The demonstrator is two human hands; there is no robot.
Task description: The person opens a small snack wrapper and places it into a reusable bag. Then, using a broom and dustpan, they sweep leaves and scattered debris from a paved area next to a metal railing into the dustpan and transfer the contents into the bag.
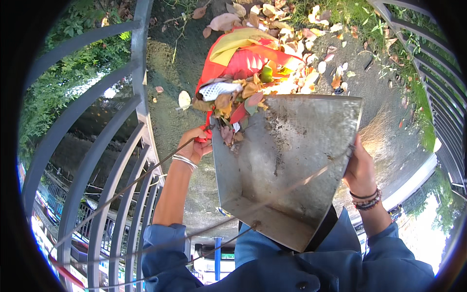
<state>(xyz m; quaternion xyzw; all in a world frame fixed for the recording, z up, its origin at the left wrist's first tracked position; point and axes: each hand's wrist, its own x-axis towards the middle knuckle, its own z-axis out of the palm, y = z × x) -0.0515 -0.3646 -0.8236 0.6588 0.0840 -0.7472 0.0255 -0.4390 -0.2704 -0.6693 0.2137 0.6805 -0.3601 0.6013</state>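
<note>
A large metal dustpan (303,146) is tilted in front of me, its open side against a red and yellow cloth or plastic bag (220,58). My left hand (195,145) pinches a red edge of the bag beside the dustpan's left wall. On the opposite side, my right hand (361,166) grips the dustpan's right wall. Dry leaves (242,107) and a white perforated scrap (219,90) lie heaped where the pan's lip meets the bag. Thin metal handle rods (120,193) run from the pan towards the lower left. How much is inside the bag is hidden.
Fallen leaves (304,40) cover the paved ground beyond the bag. Straw-like broom bristles (377,127) lie right of the pan. Metal railings stand on the left (139,54) and the right (425,58), with plants behind them. A parked vehicle (209,264) shows at the bottom.
</note>
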